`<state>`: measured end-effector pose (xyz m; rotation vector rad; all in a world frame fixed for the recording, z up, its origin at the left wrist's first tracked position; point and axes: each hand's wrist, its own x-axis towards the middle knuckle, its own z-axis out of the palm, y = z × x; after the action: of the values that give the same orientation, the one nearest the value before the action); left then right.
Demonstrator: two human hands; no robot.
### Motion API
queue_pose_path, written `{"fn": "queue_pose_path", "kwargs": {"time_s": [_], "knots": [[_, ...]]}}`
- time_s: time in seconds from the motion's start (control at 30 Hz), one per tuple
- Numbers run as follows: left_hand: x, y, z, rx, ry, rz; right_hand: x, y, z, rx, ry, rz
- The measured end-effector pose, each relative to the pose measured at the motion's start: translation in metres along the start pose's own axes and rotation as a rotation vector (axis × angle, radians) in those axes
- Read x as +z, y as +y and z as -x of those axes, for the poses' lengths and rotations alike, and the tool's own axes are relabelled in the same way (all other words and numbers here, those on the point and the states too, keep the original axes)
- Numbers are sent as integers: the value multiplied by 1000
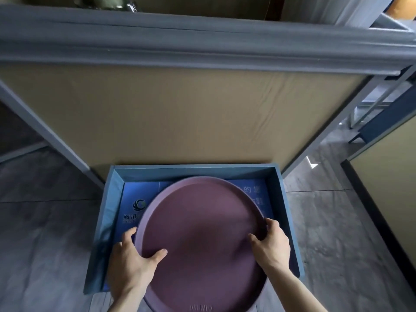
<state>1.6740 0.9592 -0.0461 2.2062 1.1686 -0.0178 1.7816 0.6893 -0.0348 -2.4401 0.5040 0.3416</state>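
Forearms extended forward, left hand (132,255) and right hand (273,243) clamped on the round tray (202,226) — thumbs laid inside, fingers outside.

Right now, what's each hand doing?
Left hand: grips the left rim of the round purple tray, thumb inside.
Right hand: grips the tray's right rim, fingers curled over the edge.

"的" on blue printed sheet (141,190)
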Motion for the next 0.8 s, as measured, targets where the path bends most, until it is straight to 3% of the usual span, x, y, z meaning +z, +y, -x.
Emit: {"fn": "queue_pose_path", "kwargs": {"time_s": [0.23, 0.8], "knots": [[3, 1, 5, 17, -23, -46, 2, 1, 7, 35, 104, 41], [6, 15, 9, 22, -11, -226, 1, 4, 9, 3, 56, 188]]}}
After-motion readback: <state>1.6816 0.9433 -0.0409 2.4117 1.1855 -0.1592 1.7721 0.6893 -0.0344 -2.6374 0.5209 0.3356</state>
